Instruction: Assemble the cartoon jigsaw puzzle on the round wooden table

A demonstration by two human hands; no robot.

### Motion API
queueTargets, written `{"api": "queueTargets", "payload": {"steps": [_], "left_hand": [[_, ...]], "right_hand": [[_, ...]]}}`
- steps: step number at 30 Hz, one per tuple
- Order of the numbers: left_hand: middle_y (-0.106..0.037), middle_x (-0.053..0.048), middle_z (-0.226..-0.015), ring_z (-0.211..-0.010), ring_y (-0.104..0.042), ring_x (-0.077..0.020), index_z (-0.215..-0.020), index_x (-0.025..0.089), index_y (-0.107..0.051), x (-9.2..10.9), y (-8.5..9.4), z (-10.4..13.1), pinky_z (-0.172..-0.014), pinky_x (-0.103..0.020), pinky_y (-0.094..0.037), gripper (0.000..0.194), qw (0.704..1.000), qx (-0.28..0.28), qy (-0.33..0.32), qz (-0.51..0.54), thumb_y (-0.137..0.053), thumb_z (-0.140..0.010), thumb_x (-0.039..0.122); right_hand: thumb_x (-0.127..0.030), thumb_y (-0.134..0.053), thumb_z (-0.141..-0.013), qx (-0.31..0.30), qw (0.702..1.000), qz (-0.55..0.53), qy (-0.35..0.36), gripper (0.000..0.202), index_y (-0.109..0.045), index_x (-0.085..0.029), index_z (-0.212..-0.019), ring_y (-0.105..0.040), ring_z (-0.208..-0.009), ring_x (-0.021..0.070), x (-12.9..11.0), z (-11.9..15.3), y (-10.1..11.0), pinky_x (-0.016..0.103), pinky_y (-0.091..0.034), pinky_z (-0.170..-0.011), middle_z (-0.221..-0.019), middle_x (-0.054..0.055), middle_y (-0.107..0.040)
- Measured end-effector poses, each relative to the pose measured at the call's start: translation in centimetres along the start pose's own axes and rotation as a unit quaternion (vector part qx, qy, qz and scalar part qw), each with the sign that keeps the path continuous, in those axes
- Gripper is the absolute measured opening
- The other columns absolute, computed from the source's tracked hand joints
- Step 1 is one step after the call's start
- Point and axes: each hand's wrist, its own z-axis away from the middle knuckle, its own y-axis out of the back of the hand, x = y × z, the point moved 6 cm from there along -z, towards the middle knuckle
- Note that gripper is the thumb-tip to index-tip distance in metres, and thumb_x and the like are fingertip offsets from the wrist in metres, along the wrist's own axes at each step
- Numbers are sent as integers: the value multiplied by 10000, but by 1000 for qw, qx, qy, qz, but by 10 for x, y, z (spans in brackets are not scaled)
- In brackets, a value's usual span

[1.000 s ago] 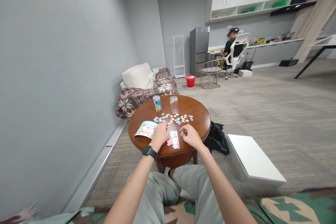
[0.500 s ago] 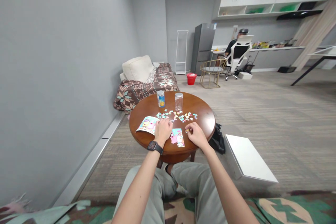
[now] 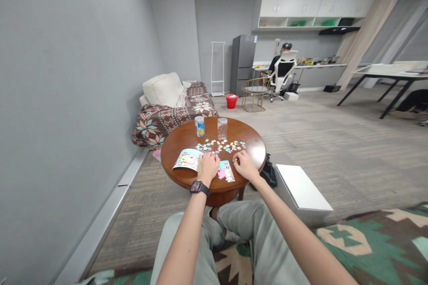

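On the round wooden table [image 3: 180, 138], my left hand [image 3: 207, 167], wearing a black watch, rests with fingers spread loosely. It lies between a curled picture sheet [image 3: 187, 159] and a partly joined jigsaw puzzle [image 3: 226, 171], touching the sheet's right edge. To the right of the joined part, my right hand [image 3: 245, 165] pinches a small puzzle piece [image 3: 236, 160] between thumb and fingers. Several loose puzzle pieces [image 3: 230, 147] lie scattered beyond both hands. Behind them stand a clear jar [image 3: 222, 129] with a silver lid and a blue-labelled jar [image 3: 199, 128].
A white box [image 3: 301, 187] stands on the floor right of the table, beside a black bag [image 3: 269, 173]. Past the table are a covered couch [image 3: 167, 116], a red bin [image 3: 231, 101] and a wire chair [image 3: 254, 93]. A person sits in a white office chair [image 3: 284, 69] farther back.
The head view has swung slightly right. My right hand, with the puzzle piece, has shifted a little away from me beside the joined puzzle. My left hand stays about in place.
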Motion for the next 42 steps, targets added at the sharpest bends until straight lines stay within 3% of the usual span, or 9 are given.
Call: {"api": "queueTargets", "payload": {"steps": [5,11,15,21,27,29,34,42], "left_hand": [[-672,-125,-1019,-999,-592,-249,-905,163,-688,-1,1,1,-871,-383,-392,346,1000,3,-11,8,-358,-976,239],[-664,-112,-1116,-1068,-582,-229,-971,174,-677,0,0,0,-922,-367,-392,314,999,14,-29,24,-368,-979,232],[-693,-82,-1043,-1070,-586,-205,-922,183,-657,2,-1,0,-957,-346,-383,306,998,11,-51,35,-363,-988,239],[-703,-79,-974,-1007,-608,-213,-854,190,-634,4,2,0,-945,-360,-391,312,997,4,-60,42,-352,-985,224],[-699,-91,-983,-981,-615,-221,-838,190,-622,3,4,-2,-920,-362,-405,308,997,4,-56,43,-350,-980,213],[-696,-88,-969,-967,-616,-223,-825,194,-615,2,4,-2,-911,-364,-409,312,998,4,-54,42,-345,-980,211],[-689,-86,-954,-949,-614,-226,-848,193,-604,1,3,-3,-903,-366,-415,302,998,1,-44,38,-339,-988,231],[-678,-119,-1077,-1066,-594,-248,-932,173,-608,-4,-3,-4,-953,-374,-408,246,999,4,-16,36,-371,-971,226]], "right_hand": [[-57,-461,-836,-15,998,58,31,201,-604,-147,-945,-547,-944,195,-10,-1,-1,344,-454,-930,-1003,92,-548],[-43,-473,-857,-121,982,126,68,219,-611,-142,-995,-561,-957,183,-18,-10,-4,315,-443,-936,-1057,102,-564],[-16,-474,-857,-153,975,135,88,238,-627,-170,-955,-585,-934,182,-27,-14,-1,293,-458,-884,-1059,102,-596],[-8,-470,-855,-160,971,146,102,257,-649,-178,-929,-598,-956,229,-40,-9,5,314,-476,-837,-1080,137,-637],[2,-497,-810,-169,970,143,103,270,-677,-193,-861,-611,-970,221,-36,-19,8,295,-476,-832,-1036,115,-641],[4,-515,-788,-148,980,116,67,257,-671,-191,-851,-614,-932,206,-30,-28,7,292,-475,-834,-1041,103,-625],[53,-471,-696,-18,998,-20,-65,341,-629,-178,-893,-592,-878,172,-7,-45,2,292,-481,-846,-990,65,-601],[8,-398,-707,42,984,-110,-136,318,-622,-189,-817,-624,-854,167,25,-39,-6,307,-495,-849,-879,38,-641]]}}
